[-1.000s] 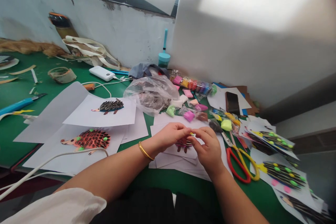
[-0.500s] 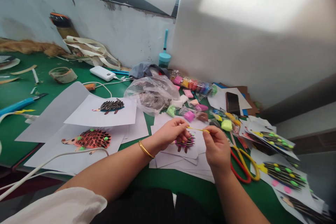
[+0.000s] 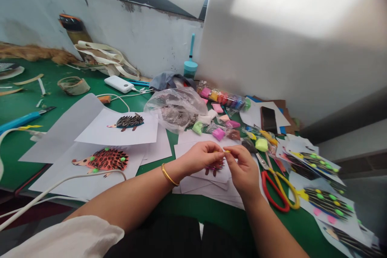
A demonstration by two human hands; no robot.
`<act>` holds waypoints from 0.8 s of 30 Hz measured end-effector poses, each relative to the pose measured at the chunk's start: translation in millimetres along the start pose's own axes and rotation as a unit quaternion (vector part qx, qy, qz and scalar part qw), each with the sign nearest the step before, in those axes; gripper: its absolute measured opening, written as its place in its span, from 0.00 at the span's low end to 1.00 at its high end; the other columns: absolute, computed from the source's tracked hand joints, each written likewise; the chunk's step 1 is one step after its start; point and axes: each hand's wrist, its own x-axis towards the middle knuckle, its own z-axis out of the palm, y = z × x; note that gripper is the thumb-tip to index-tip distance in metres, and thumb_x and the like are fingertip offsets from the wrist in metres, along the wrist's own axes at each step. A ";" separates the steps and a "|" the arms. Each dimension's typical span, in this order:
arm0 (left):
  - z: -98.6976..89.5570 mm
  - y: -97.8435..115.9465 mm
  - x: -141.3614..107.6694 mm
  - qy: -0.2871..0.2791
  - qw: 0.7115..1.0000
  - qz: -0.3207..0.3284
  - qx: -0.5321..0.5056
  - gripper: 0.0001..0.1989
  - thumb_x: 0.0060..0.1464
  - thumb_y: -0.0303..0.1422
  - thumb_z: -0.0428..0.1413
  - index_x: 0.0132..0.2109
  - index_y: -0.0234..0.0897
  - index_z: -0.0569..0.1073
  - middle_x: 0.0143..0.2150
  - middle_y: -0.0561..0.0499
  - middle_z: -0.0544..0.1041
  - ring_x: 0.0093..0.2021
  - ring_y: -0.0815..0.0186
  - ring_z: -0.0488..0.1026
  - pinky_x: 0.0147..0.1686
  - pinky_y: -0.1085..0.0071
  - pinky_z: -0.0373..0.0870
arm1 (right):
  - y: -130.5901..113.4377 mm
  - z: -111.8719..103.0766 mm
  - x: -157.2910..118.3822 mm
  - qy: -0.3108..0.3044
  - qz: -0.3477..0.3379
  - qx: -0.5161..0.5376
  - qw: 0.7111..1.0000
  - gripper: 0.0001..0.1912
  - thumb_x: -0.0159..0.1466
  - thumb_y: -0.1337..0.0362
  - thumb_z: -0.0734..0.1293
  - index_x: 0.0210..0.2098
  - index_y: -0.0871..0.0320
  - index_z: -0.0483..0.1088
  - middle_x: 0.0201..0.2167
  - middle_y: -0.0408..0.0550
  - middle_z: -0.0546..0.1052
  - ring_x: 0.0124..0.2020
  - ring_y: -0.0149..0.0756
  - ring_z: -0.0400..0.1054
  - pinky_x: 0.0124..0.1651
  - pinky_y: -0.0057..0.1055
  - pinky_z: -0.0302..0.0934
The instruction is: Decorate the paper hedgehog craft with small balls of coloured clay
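Note:
My left hand [image 3: 205,156] and my right hand [image 3: 243,169] meet fingertip to fingertip above a stack of white paper [image 3: 208,189]. Between their pinched fingers a small bit of yellow clay [image 3: 226,151] shows, mostly covered. Beneath my hands lies a sheet with a small pink and dark hedgehog [image 3: 215,167], partly hidden by my left hand. Just past my right hand are a bright yellow-green clay lump [image 3: 261,145] and scissors [image 3: 275,187] with red and yellow handles.
Sheets with hedgehog pictures lie left [image 3: 109,160] and right [image 3: 328,201]. Wrapped clay pieces [image 3: 218,133], a plastic bag of seeds [image 3: 177,113] and a phone [image 3: 268,119] sit behind. A blue knife [image 3: 24,121] and white cable [image 3: 60,185] are at left.
My hands have come together; the thin yellow strand stretched between them before now shows only as a small bit at the fingertips.

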 end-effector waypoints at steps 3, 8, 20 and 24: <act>-0.4 0.4 3.3 0.055 0.998 -0.020 -0.024 0.14 0.52 0.40 0.64 0.34 0.33 0.71 0.27 0.50 0.75 0.23 0.72 0.72 0.21 0.78 0.65 | 8.4 -0.3 -1.3 0.090 0.061 0.053 0.993 0.08 0.67 0.60 0.67 0.42 0.56 0.74 0.36 0.48 0.78 0.37 0.38 0.73 0.42 0.37 0.68; 1.0 -0.7 5.9 0.107 0.976 -0.038 -0.186 0.06 0.56 0.30 0.60 0.37 0.33 0.70 0.34 0.48 0.77 0.29 0.72 0.75 0.30 0.78 0.70 | 3.4 3.8 -4.7 0.063 0.024 0.077 0.995 0.11 0.66 0.62 0.68 0.47 0.53 0.70 0.36 0.47 0.78 0.37 0.37 0.74 0.41 0.37 0.70; -4.9 9.6 0.6 0.012 0.883 -0.046 -0.468 0.30 0.64 0.54 0.43 0.51 0.30 0.70 0.53 0.35 0.75 0.53 0.58 0.75 0.51 0.66 0.72 | -15.8 16.3 -10.7 -0.095 -0.214 -0.240 0.942 0.17 0.67 0.60 0.65 0.55 0.49 0.73 0.52 0.51 0.77 0.51 0.48 0.68 0.54 0.49 0.59; -8.9 11.2 -0.3 0.000 0.880 -0.034 -0.474 0.35 0.62 0.59 0.39 0.52 0.30 0.70 0.55 0.34 0.74 0.56 0.57 0.73 0.53 0.64 0.70 | -16.4 18.5 -14.1 -0.133 -0.247 -0.257 0.925 0.26 0.69 0.48 0.60 0.63 0.49 0.66 0.64 0.54 0.68 0.63 0.56 0.60 0.59 0.53 0.54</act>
